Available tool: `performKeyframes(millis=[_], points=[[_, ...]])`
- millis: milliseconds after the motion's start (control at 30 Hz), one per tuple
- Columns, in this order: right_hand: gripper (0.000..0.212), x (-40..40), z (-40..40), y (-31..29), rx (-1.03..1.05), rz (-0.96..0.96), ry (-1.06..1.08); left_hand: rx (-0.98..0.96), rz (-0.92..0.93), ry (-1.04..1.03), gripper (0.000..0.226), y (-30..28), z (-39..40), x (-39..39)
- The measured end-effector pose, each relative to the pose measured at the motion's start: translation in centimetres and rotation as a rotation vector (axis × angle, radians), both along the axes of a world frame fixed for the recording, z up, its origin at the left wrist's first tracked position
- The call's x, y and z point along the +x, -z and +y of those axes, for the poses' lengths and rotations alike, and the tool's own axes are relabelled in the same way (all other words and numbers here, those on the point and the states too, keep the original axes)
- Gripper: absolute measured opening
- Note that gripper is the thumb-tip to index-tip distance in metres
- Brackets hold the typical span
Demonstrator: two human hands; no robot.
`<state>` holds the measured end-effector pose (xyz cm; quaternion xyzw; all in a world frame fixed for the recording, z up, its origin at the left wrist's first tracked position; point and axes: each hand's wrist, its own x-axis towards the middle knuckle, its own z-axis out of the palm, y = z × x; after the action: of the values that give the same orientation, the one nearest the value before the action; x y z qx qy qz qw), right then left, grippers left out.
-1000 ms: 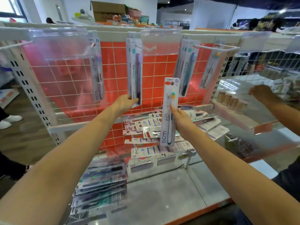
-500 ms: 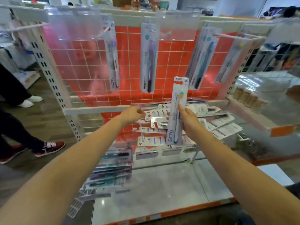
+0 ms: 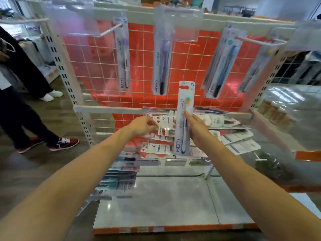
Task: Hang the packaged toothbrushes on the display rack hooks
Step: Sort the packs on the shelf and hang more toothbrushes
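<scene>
The right hand (image 3: 197,131) pinches a long white-and-clear toothbrush pack (image 3: 184,119) at mid-length, thumb on its front face and fingers behind, keeping it upright with the punched hanging hole uppermost (a sensible way to carry it toward a hook, I judge). Left of that pack, the left hand (image 3: 143,126) reaches with fingers curled into the loose pile of flat white toothbrush packs (image 3: 161,134); whether it has actually caught one I cannot tell, as blur hides the fingertips. The pile lies just behind and below the held pack, on a shelf level of the rack. Above the held pack rises the orange panel with its white wire grid (image 3: 144,66), where white hooks (image 3: 111,29) already carry several hanging packs. Below the held pack spreads a glossy grey base shelf (image 3: 165,202). Far left of it, someone's red sneakers (image 3: 64,143) stand on the wooden floor.
</scene>
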<state>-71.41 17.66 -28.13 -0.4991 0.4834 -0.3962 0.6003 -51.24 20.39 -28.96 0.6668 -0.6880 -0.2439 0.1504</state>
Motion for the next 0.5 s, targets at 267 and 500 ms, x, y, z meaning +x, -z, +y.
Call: performKeyframes(millis=[267, 500], points=[[0.034, 5.9, 0.9, -1.9, -0.087, 0.020, -0.314, -0.121, -0.044, -0.297, 0.030, -2.0, 4.5, 3.2], [0.023, 11.0, 4.5, -1.7, -0.231, 0.027, -0.538, -0.097, -0.084, -0.528, 0.031, -0.3, 10.4, 6.3]])
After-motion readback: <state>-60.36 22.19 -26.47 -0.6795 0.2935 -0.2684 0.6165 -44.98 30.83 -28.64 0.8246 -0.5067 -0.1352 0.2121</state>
